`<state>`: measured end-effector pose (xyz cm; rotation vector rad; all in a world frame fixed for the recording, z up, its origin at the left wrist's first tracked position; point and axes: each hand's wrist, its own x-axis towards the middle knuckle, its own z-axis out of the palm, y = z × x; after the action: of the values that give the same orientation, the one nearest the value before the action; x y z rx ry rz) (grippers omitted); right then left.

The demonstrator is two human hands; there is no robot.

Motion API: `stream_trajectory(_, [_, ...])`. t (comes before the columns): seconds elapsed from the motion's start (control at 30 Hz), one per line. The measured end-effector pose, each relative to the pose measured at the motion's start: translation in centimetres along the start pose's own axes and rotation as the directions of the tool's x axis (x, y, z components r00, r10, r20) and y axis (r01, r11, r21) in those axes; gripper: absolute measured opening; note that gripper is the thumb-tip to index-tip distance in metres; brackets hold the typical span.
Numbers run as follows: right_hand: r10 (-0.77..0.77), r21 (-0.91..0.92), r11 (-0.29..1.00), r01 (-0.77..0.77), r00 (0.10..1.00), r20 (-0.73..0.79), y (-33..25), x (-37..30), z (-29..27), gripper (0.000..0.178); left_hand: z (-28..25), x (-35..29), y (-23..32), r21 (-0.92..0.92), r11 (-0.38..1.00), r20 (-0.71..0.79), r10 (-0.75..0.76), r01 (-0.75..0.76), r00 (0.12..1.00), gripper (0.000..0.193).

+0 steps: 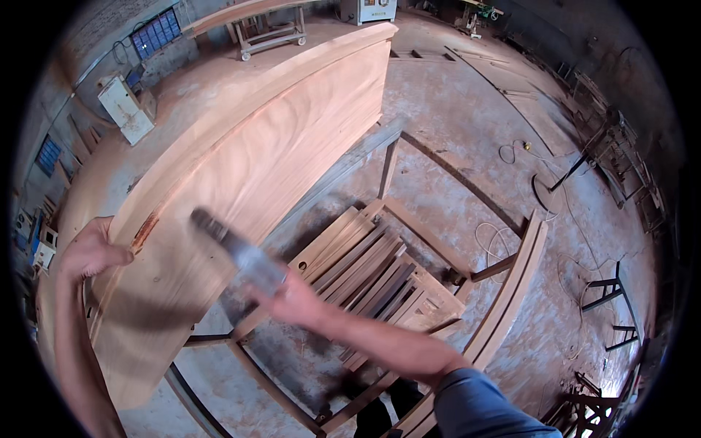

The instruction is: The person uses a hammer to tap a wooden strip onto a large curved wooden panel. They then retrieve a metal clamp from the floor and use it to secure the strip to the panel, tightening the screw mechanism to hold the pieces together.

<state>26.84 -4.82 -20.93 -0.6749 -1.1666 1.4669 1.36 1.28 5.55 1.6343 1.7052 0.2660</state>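
Note:
A large wooden panel (292, 139) stands tilted on edge from the near left to the far centre, with a thick rail along its top. My left hand (95, 250) grips that top rail at the near end, thumb on the inner side next to a rough, dark reddish split (146, 232) in the wood. My right hand (292, 298) is closed round a grey hand tool (244, 255) with a dark tip. Motion smears the tool, so its exact kind is unclear. Its tip is in front of the panel's inner face; whether it touches I cannot tell.
Under the panel is a wooden frame stand (423, 237), with a stack of wood strips (372, 266) inside it. Two long curved rails (511, 292) lie along its right side. Cables (496, 244) trail over the floor. A wheeled trestle (270, 36) stands behind the panel.

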Motion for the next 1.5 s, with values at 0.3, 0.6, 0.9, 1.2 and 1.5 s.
stream_trajectory(0.3, [0.126,-0.784,0.518,-0.342,0.937,-0.325,-22.2,8.1,-14.0,0.034,-1.0,0.7,-2.5,0.031,0.999,-0.002,0.008,-0.008,1.000,0.041])
stream_trajectory(0.6, [-0.084,-0.931,0.234,-0.281,0.948,-0.307,-35.4,15.7,-19.5,0.037,-0.8,0.5,-0.9,0.036,0.999,0.049,0.004,-0.006,0.999,0.039])
stream_trajectory(0.9, [0.022,-0.908,0.197,-0.370,0.927,-0.373,-35.4,20.4,-21.3,0.032,-1.0,0.8,-0.8,0.161,0.986,0.008,-0.047,0.045,0.999,0.031])
stream_trajectory(1.2, [-0.149,-0.914,0.278,-0.294,0.927,-0.343,-35.5,21.3,-20.5,0.031,-1.1,0.6,-0.3,0.058,0.993,0.037,-0.104,0.102,0.994,0.031])
stream_trajectory(1.5, [-0.012,-0.921,0.107,-0.374,0.926,-0.377,-34.8,22.6,-20.8,0.033,-1.6,1.0,-0.8,0.078,0.992,0.072,-0.106,0.100,0.992,0.032])
